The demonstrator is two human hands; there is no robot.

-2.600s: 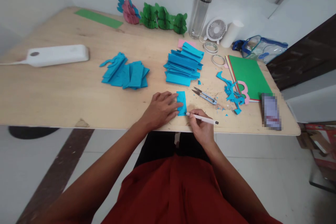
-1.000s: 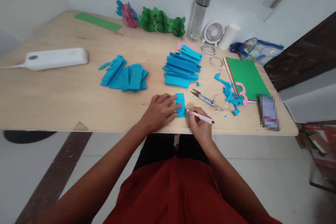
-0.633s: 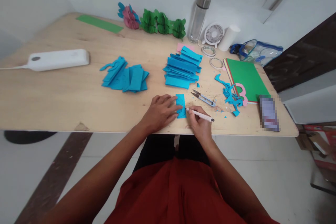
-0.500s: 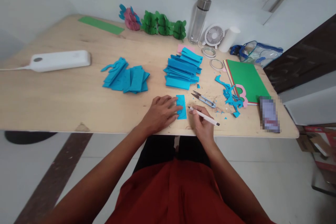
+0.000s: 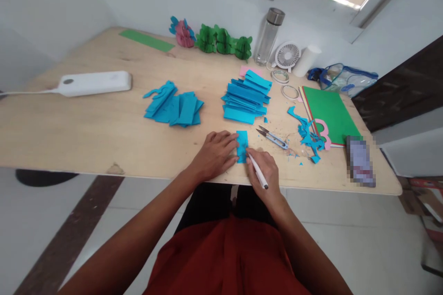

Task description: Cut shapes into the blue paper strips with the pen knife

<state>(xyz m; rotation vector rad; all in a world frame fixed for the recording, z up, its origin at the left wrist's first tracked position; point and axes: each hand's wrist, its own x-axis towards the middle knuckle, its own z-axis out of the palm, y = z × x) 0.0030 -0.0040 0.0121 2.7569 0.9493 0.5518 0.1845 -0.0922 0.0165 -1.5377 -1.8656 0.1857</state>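
A small blue piece of paper [image 5: 242, 140] lies flat near the table's front edge, with dark drawn lines on it. My left hand [image 5: 216, 154] rests palm down, fingers stretched out, fingertips on the paper's left edge. In my right hand [image 5: 266, 170] is a white pen [image 5: 257, 170], pinched between the fingers. Its tip is at the paper's right side, partly hidden by my fingers. Just right of the paper lie small thread snips [image 5: 272, 137]. Behind it sits a stack of folded blue strips [image 5: 245, 97], and to the left another pile of blue paper [image 5: 176, 106].
Blue scraps [image 5: 306, 133] and a pink cutout [image 5: 323, 133] lie beside green sheets [image 5: 328, 110]. A phone [image 5: 360, 161] is at the right. Along the wall stand green paper figures [image 5: 223, 40], a glass bottle [image 5: 268, 39] and a fan [image 5: 288, 56]. A white power strip-like block [image 5: 97, 83] lies left.
My right hand has moved left with the pen, from beside the blue paper onto its right side. The pen now points more steeply. The whole view has shifted slightly.
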